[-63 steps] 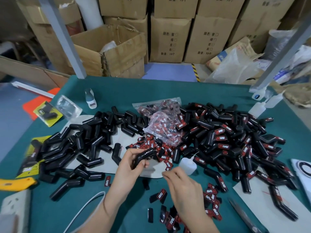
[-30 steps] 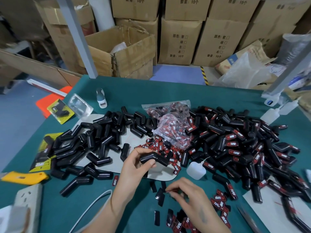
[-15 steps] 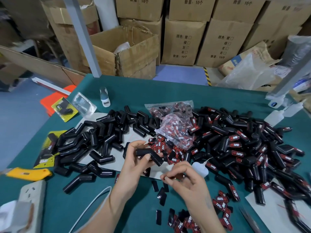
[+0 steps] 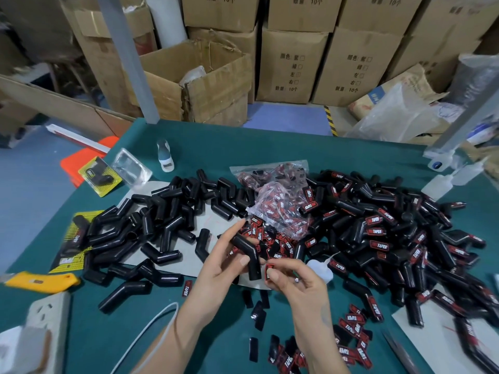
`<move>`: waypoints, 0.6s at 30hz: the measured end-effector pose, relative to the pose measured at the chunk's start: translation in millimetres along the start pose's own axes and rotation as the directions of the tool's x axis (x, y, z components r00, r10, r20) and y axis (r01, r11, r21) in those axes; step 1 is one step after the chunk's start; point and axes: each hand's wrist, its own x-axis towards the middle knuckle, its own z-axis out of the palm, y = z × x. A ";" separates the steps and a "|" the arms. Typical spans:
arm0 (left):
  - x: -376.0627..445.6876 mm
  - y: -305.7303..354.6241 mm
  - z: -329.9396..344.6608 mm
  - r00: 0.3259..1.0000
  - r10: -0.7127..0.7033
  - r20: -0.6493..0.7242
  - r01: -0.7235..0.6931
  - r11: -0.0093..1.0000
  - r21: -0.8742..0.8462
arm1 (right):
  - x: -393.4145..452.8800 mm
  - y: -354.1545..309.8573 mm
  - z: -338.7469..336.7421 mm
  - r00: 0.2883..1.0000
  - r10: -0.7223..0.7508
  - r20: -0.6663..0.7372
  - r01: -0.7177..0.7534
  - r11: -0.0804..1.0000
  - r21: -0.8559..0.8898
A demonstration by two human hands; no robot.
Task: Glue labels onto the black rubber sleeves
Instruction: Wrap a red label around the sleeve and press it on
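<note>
On the left half of the green bench (image 4: 270, 147) lies a heap of bare sleeves (image 4: 151, 220), bent black rubber tubes with no label on them, spread over a pale sheet and partly across a yellow printed card (image 4: 73, 244); by the look of it this is the work still to do, and it is a large share. Near the middle the left hand (image 4: 216, 268) has its grip closed round one bare sleeve (image 4: 247, 252), thumb and fingers curled about its upper leg, the lower leg pointing down toward the other hand. Just beside it the right hand (image 4: 297, 282) pinches a small red and black label (image 4: 269, 271) between thumb and forefinger, close to the sleeve's lower end; whether the two touch cannot be told. The label seems about to be pressed on, so this sleeve is not yet done. Loose labels (image 4: 351, 346) lie scattered on the bench below the hands, and a clear bag of more labels (image 4: 278, 201) sits behind them. A small white glue bottle (image 4: 321, 268) lies just right of the right hand. To the right spreads the bigger heap of labelled sleeves (image 4: 383, 233), each with a red tag: the finished part, seemingly more than half of all.
</note>
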 end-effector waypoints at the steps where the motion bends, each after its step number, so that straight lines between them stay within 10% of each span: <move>1: -0.5 0.8 -0.2 1.000 0.003 0.007 -0.003 1.000 0.007 | 0.4 0.4 0.1 1.000 0.010 0.002 -0.010 1.000 0.009; 18: -5.9 2.7 0.3 0.994 0.019 0.105 -0.029 0.996 0.089 | -1.9 2.2 -3.5 0.983 0.171 0.062 -0.179 0.970 0.162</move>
